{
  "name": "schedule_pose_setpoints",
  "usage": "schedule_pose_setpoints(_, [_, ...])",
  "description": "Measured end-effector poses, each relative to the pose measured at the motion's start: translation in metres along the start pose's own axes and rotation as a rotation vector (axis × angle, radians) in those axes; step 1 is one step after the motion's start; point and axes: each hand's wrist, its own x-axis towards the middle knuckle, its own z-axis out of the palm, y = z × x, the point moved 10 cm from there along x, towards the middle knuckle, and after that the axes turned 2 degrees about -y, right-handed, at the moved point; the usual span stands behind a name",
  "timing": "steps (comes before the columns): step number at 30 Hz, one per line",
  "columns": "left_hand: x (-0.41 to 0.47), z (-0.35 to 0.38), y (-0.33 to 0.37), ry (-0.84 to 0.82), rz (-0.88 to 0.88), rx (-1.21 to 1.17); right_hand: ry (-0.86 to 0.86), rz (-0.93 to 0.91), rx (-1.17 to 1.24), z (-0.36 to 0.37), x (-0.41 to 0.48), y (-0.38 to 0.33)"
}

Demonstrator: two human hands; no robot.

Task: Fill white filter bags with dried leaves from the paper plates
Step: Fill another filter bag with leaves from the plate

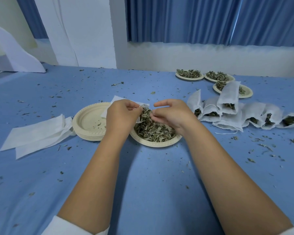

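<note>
Work surface: a table under a blue cloth (pixel 143 175) strewn with leaf crumbs (pixel 261 145), set against a white wall (pixel 92 31) and blue curtains (pixel 210 19).

Grip: the left hand (pixel 120 114) pinches one white filter bag (pixel 117 98) by its mouth, between thumb and curled fingers, and holds it tilted just above the near plate (pixel 156 144). The right hand (pixel 171 114) has bent fingers whose tips touch the dried leaves (pixel 153 131) at the bag's mouth, with the thumb raised apart; whether it holds any leaf cannot be told.

Count: four plates carry leaves, namely the near plate under the hands and three far plates (pixel 189 78) in a cluster at right rear. One stack of empty plates (pixel 88 121) stands just left of the near plate, touching it. Flat empty bags (pixel 36 134) lie overlapped beside the stack; at least two show. A heap of filled bags (pixel 227 122) lies to the right, six with dark leaf visible at the mouth, and one of them leans over the nearest far plate.
</note>
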Motion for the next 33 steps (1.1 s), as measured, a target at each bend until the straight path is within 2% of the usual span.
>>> schedule_pose_setpoints(5, [-0.001,0.004,0.001,-0.047,-0.029,-0.129,-0.086,-0.078,0.056,0.019,-0.005,-0.006])
schedule_pose_setpoints(9, [-0.004,0.012,0.0,-0.133,-0.076,-0.236,-0.07,-0.146,-0.071,0.025,-0.01,-0.008])
schedule_pose_setpoints(16, [-0.005,0.008,0.002,-0.112,-0.073,-0.229,0.077,-0.138,-0.164,0.007,-0.01,-0.017])
schedule_pose_setpoints(21, [-0.008,0.015,0.007,-0.167,-0.053,-0.22,0.072,-0.133,-0.196,0.01,-0.011,-0.013])
schedule_pose_setpoints(26, [-0.004,0.009,-0.001,-0.103,-0.09,-0.273,0.109,-0.14,-0.206,-0.001,-0.007,-0.015])
schedule_pose_setpoints(28, [-0.002,0.005,-0.003,-0.07,-0.111,-0.283,0.106,-0.081,-0.205,-0.008,-0.003,-0.01])
schedule_pose_setpoints(31, [-0.001,0.002,-0.005,-0.053,-0.132,-0.304,-0.024,0.148,0.005,0.0,-0.002,0.013])
schedule_pose_setpoints(33, [-0.001,0.003,-0.005,-0.062,-0.131,-0.301,-0.102,0.203,0.128,0.01,-0.004,0.018])
